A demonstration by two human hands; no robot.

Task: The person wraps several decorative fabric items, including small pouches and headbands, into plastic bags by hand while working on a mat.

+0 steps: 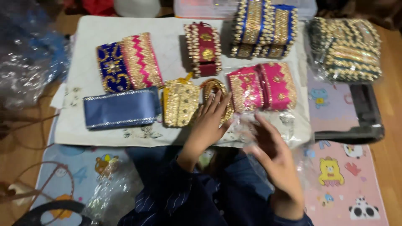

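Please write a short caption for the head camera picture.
Left hand touches a gold lace roll; right hand handles clear plastic wrap.

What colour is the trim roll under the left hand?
Gold, a coiled trim roll under the left hand; seen best in the head view.

Packaging-wise: a crinkly clear plastic bag sits bunched at the upper left, and another clear wrapper covers the green-and-gold bundle at upper right. A see-through wrapper lies at centre right under the right hand. No labels, signs or screens.
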